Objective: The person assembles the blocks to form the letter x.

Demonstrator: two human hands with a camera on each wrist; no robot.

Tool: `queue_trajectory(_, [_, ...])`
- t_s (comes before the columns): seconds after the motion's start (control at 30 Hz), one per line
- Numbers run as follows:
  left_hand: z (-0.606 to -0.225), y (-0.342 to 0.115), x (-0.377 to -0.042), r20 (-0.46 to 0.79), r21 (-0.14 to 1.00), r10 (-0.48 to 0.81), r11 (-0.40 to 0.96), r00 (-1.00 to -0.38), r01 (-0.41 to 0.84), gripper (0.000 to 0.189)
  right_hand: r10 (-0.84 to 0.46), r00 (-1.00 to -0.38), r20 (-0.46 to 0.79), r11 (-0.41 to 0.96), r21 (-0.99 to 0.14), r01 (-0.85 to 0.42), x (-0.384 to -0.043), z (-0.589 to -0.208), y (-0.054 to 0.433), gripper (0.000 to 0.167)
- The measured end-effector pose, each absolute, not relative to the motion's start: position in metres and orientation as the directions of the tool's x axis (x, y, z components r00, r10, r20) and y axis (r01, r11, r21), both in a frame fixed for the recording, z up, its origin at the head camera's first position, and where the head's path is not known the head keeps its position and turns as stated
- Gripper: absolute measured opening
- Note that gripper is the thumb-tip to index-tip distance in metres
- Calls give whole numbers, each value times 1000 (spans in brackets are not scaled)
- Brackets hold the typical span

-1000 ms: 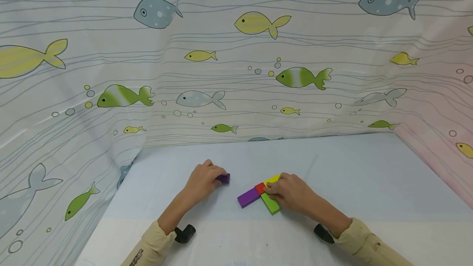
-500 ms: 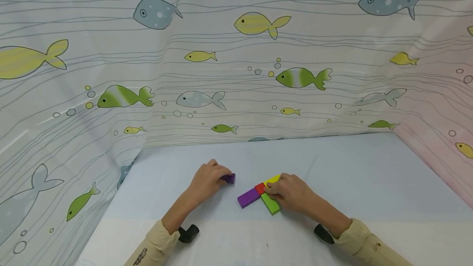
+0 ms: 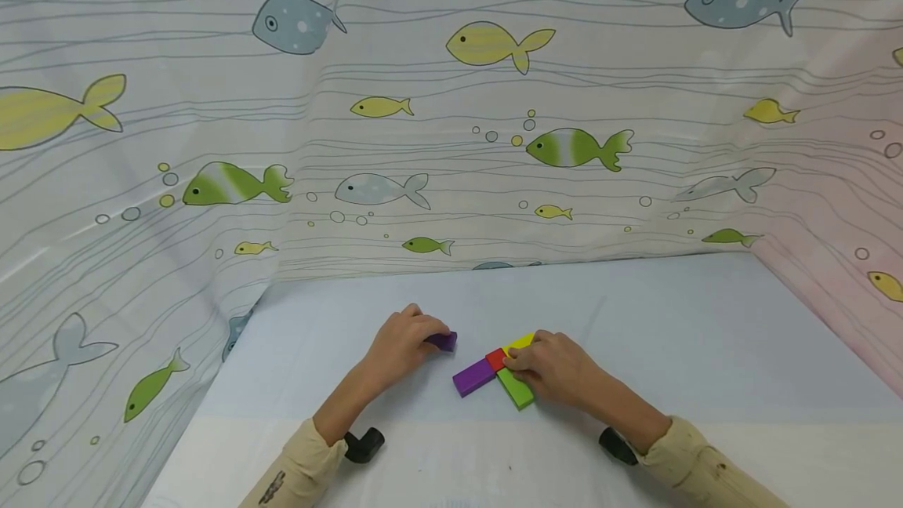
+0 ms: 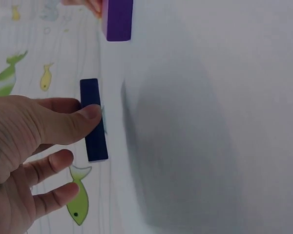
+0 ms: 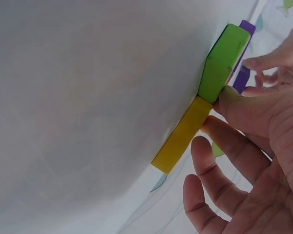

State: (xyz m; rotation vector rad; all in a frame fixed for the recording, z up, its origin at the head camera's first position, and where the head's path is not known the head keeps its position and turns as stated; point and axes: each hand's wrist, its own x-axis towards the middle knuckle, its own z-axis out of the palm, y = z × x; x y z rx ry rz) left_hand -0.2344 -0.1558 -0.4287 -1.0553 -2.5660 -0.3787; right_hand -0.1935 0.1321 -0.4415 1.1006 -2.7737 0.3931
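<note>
My left hand (image 3: 402, 346) pinches a dark purple block (image 3: 444, 342) between thumb and fingers; in the left wrist view the thumb lies across the block (image 4: 90, 92), and the other fingers are loosely bent. To its right, a small red block (image 3: 496, 360) has a purple block (image 3: 474, 377), a yellow block (image 3: 520, 341) and a green block (image 3: 516, 390) set around it like arms. My right hand (image 3: 557, 369) holds the yellow block near the red one, hiding much of it. The right wrist view shows the thumb by the green block (image 5: 224, 61).
The blocks lie on a pale table (image 3: 677, 335). Behind and beside it hangs a fish-print curtain (image 3: 437, 139). A black wrist mount (image 3: 364, 445) sticks out by the left sleeve, another mount (image 3: 618, 446) by the right.
My left hand has moved a little to the right with the dark purple block, closer to the joined blocks. The right hand and the blocks there have stayed put.
</note>
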Motion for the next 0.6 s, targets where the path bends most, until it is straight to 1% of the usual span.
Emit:
queue_trajectory(0.4, [-430, -148, -239, 400, 134, 635, 672, -660, 728, 29, -654, -723, 222, 699, -190, -690, -193, -440, 132, 29])
queue_trajectory(0.6, [-427, -144, -239, 382, 131, 649, 667, -658, 733, 29, -661, -711, 241, 686, -189, -702, -193, -442, 133, 28])
